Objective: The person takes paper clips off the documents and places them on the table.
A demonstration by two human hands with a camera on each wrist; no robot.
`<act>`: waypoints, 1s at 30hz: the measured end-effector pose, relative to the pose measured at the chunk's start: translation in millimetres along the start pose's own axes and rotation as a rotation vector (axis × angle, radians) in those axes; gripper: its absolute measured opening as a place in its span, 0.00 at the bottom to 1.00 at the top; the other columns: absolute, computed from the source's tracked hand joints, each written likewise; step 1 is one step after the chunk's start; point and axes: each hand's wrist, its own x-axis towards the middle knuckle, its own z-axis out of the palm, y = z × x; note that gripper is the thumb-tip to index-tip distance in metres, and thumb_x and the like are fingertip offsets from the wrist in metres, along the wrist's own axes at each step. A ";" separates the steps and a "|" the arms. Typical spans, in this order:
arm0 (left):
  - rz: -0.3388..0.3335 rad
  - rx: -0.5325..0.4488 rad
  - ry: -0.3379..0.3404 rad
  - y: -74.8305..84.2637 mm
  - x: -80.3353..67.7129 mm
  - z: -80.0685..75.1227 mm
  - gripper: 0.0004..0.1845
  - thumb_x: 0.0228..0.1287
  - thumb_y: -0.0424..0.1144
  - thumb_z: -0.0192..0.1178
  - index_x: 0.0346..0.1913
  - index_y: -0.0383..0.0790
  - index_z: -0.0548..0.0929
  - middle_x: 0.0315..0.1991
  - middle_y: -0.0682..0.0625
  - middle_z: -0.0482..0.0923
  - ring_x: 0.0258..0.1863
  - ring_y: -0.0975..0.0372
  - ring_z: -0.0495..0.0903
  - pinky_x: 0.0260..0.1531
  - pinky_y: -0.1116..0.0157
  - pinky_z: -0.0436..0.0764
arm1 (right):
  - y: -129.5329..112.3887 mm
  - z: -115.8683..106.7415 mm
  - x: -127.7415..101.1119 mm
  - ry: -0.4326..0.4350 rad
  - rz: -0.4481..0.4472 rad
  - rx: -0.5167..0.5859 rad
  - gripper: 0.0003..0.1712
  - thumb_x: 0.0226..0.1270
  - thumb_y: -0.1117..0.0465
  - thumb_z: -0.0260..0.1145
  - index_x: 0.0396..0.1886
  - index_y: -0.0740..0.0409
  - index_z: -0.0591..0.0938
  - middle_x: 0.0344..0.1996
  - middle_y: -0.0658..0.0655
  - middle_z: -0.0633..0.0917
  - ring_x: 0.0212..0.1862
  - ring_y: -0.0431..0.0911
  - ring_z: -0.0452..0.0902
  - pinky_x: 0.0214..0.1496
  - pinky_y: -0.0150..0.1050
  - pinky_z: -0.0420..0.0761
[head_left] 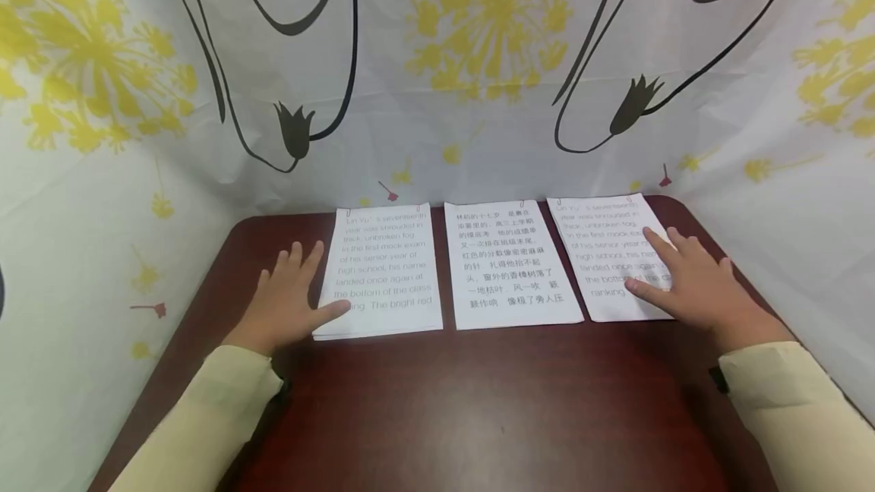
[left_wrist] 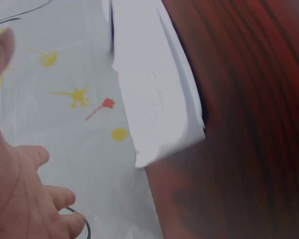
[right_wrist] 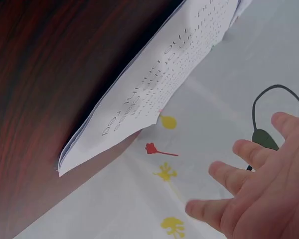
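No real grip on anything yet: both hands are flat with the fingers spread, nothing pinched or curled. The left hand (head_left: 287, 302) lies on the dark worktop (head_left: 478, 408) with its thumb touching the lower left edge of the left stack of sheets (head_left: 383, 272), and the right hand (head_left: 690, 279) lies palm down on the right stack (head_left: 601, 249), covering its lower right part. Between them, at 12 o'clock from the person, sits the middle stack (head_left: 509, 264) with Chinese print, which no hand touches. All three stacks lie side by side in a neat row at the far edge of the worktop, each with what looks like a small clip at its top. My read: the sorting or lining-up looks close to done, with only the two outer stacks under the hands possibly needing a last nudge. A floral cloth (head_left: 437, 67) hangs behind.
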 end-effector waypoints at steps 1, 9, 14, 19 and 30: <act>0.001 -0.013 0.003 1.7 1.0 0.5 0.64 0.60 0.74 0.63 0.87 0.44 0.44 0.85 0.31 0.40 0.83 0.32 0.40 0.75 0.25 0.43 | 0.7 -0.7 0.1 0.000 0.003 0.016 0.63 0.68 0.27 0.63 0.88 0.55 0.46 0.80 0.80 0.51 0.77 0.81 0.48 0.62 0.91 0.48; -0.009 -0.189 0.017 18.5 5.2 1.6 0.60 0.62 0.64 0.68 0.87 0.49 0.45 0.86 0.37 0.43 0.85 0.36 0.40 0.76 0.27 0.45 | 9.1 -3.2 2.7 0.035 -0.050 0.088 0.62 0.70 0.35 0.67 0.86 0.64 0.47 0.76 0.85 0.56 0.76 0.78 0.53 0.68 0.80 0.60; -0.020 -0.267 0.011 26.6 7.5 3.4 0.59 0.63 0.61 0.69 0.88 0.54 0.43 0.87 0.41 0.43 0.85 0.40 0.40 0.74 0.26 0.51 | 16.5 -1.8 4.3 0.057 -0.066 0.115 0.63 0.70 0.37 0.68 0.85 0.68 0.46 0.75 0.85 0.60 0.75 0.78 0.55 0.70 0.77 0.62; -0.001 -0.337 0.015 36.8 10.9 7.3 0.59 0.63 0.57 0.71 0.88 0.54 0.44 0.85 0.42 0.51 0.81 0.43 0.57 0.74 0.31 0.62 | 20.4 -1.4 3.7 0.064 -0.065 0.171 0.63 0.70 0.38 0.68 0.85 0.70 0.46 0.77 0.81 0.61 0.74 0.77 0.57 0.71 0.76 0.62; 0.018 -0.398 -0.017 56.9 20.6 18.3 0.56 0.64 0.57 0.71 0.87 0.53 0.49 0.84 0.44 0.53 0.80 0.46 0.60 0.75 0.36 0.64 | 25.2 2.1 3.4 0.058 -0.017 0.239 0.61 0.72 0.40 0.67 0.85 0.70 0.46 0.77 0.81 0.60 0.73 0.77 0.60 0.70 0.77 0.63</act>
